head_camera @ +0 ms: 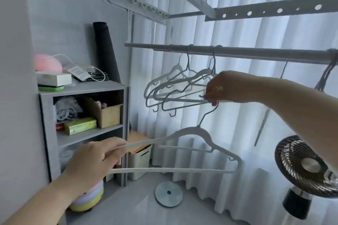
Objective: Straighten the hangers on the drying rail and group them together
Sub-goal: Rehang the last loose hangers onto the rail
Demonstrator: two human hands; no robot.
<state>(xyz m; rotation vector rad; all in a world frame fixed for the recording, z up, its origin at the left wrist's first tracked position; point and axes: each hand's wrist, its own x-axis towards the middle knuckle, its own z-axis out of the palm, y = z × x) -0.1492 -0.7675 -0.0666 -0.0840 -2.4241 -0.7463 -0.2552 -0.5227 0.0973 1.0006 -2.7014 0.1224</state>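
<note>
Left hand [91, 159] pinches white hanger [199, 139] shoulder, lower centre; right hand [219, 87] fingers closed around its hook. Lift hook over rail [237, 52], beside hung cluster [175, 87], keep level.

Wall [60, 2]: plain pale grey, left side | Window: covered by white pleated curtain [228, 133], daylight glowing through | Floor [128, 206]: glossy light grey | Shelf unit [47, 133]: grey, open-fronted, against wall, boxes on its shelves, clutter on top | Fan [303, 166]: dark grille, lower right | Round disc base [168, 194] on floor by curtain hem.
</note>
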